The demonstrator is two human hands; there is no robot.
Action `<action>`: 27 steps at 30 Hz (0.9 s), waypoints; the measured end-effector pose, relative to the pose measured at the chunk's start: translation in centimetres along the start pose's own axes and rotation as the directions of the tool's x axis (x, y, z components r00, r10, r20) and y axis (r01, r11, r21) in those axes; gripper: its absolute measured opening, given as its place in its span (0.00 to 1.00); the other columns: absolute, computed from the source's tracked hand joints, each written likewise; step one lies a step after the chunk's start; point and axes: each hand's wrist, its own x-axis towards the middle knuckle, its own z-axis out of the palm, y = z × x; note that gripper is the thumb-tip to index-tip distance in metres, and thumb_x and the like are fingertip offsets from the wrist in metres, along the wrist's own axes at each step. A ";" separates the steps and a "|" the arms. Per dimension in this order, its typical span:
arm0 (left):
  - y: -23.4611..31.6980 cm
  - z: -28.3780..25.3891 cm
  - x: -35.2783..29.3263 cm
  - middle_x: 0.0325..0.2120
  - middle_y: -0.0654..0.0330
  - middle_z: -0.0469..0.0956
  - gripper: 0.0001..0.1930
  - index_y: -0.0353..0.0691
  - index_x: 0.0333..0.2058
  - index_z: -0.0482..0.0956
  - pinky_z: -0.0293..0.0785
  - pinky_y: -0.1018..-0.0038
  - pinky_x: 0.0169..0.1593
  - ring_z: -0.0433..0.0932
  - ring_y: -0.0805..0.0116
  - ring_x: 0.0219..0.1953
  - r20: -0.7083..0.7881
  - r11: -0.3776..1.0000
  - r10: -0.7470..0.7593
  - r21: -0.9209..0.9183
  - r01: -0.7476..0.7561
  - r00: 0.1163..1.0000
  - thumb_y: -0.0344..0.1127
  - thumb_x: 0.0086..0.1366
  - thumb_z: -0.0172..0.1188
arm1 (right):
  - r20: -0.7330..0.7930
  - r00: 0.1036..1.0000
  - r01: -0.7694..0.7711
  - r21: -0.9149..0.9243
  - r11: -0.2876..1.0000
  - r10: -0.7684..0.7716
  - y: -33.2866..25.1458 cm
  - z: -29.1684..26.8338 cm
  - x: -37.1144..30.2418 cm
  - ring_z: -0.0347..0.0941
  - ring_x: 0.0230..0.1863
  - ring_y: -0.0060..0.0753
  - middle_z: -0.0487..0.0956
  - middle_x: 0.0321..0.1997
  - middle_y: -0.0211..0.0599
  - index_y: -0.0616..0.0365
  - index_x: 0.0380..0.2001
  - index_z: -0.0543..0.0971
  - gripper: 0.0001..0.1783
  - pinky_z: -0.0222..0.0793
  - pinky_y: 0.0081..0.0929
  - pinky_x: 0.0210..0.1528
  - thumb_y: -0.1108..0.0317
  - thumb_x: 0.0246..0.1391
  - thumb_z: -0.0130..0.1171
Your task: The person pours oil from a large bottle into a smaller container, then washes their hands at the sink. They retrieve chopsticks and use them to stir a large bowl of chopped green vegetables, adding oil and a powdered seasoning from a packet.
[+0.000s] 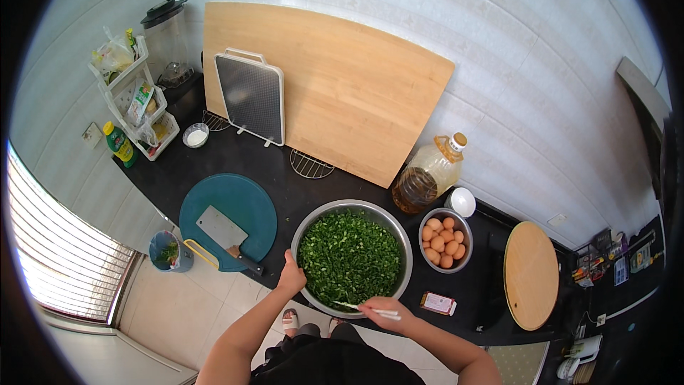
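A wide steel bowl [405, 257] full of chopped green leaves [349, 253] stands at the counter's front edge, before my body. At its left rim my left hand [291, 275] grips the bowl, thumb upward against the side. My right hand [388, 315] is closed around a pair of white chopsticks [348, 305]. Their tips reach into the greens near the bowl's front edge, and their thick ends stick out past the hand. A smaller steel bowl [468, 232] of brown eggs [445, 244] is right of the greens.
A cleaver [221, 227] lies on a round teal cutting board [249, 196] at left, handle toward me. Behind stand a big wooden board [356, 78] and an oil jug [427, 175]. At right are a small box [438, 304] and a round wooden lid [531, 274]. A bin [182, 260] stands below left.
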 end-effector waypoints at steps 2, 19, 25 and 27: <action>0.5 -0.3 -0.2 0.33 0.36 0.73 0.36 0.33 0.60 0.36 0.69 0.58 0.39 0.75 0.43 0.36 0.015 1.000 -0.015 0.003 0.015 1.000 0.25 0.57 0.46 | -0.025 0.997 0.069 0.107 0.992 -0.067 0.3 0.4 -0.2 0.72 0.29 0.42 0.75 0.26 0.40 0.60 0.26 0.75 0.06 0.67 0.32 0.28 0.70 0.52 0.54; 1.5 -0.8 -0.6 0.37 0.34 0.71 0.36 0.33 0.60 0.37 0.70 0.58 0.40 0.75 0.41 0.37 0.032 0.997 -0.077 0.016 0.076 0.997 0.25 0.57 0.46 | -0.403 0.914 0.068 0.062 0.996 -0.037 6.5 2.6 9.0 0.74 0.26 0.34 0.76 0.25 0.41 0.61 0.32 0.79 0.07 0.68 0.26 0.28 0.72 0.51 0.56; 1.1 -0.6 -0.4 0.39 0.32 0.70 0.35 0.32 0.59 0.38 0.70 0.57 0.42 0.74 0.40 0.39 0.022 0.997 -0.072 -0.001 0.072 0.997 0.25 0.56 0.46 | -0.139 0.988 0.070 -0.002 0.998 -0.070 5.3 0.7 0.8 0.72 0.25 0.41 0.75 0.24 0.42 0.62 0.32 0.78 0.06 0.67 0.32 0.27 0.74 0.49 0.56; 1.2 -0.5 -0.3 0.39 0.32 0.70 0.35 0.32 0.59 0.38 0.70 0.57 0.43 0.74 0.40 0.40 0.027 0.998 -0.063 -0.004 0.063 0.998 0.25 0.56 0.47 | -0.150 0.987 0.050 -0.041 0.998 -0.055 6.6 -1.1 -0.2 0.72 0.26 0.42 0.75 0.25 0.42 0.61 0.32 0.78 0.06 0.68 0.32 0.28 0.73 0.49 0.55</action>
